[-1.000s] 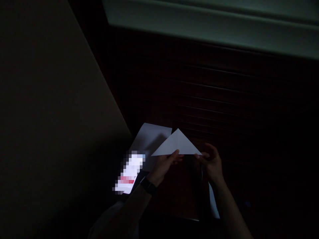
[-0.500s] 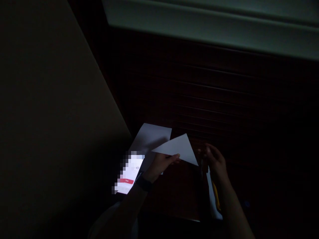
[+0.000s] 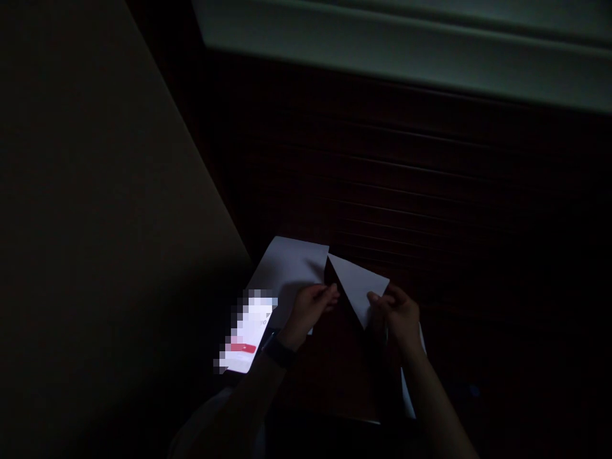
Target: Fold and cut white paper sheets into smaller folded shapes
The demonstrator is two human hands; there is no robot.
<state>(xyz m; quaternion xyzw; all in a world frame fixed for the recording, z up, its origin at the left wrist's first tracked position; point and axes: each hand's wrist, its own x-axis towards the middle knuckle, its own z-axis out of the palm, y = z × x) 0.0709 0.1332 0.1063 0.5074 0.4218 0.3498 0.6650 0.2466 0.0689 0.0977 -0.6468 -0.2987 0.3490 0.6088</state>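
Observation:
A white triangular piece of paper point(image 3: 356, 284) is pinched at its right side between the thumb and fingers of my right hand point(image 3: 402, 315). Its pointed corner reaches up and left, close to a larger white sheet point(image 3: 289, 264) lying on the dark table. My left hand point(image 3: 310, 310), with a dark band at the wrist, hovers over that sheet's right part. Its fingers are curled together, and I see nothing in them. Dim light hides the finer details of both hands.
A phone-like lit screen point(image 3: 251, 338) with a red bar lies left of my left wrist, partly pixelated. The dark wooden table point(image 3: 335, 382) has its front edge below. A pale strip point(image 3: 406, 392) shows beside my right forearm. Dark slatted panelling point(image 3: 406, 166) rises behind.
The triangular paper has passed from my left hand to my right and turned, its point now upward left. My right hand has moved left to grip it; my left hand has let go.

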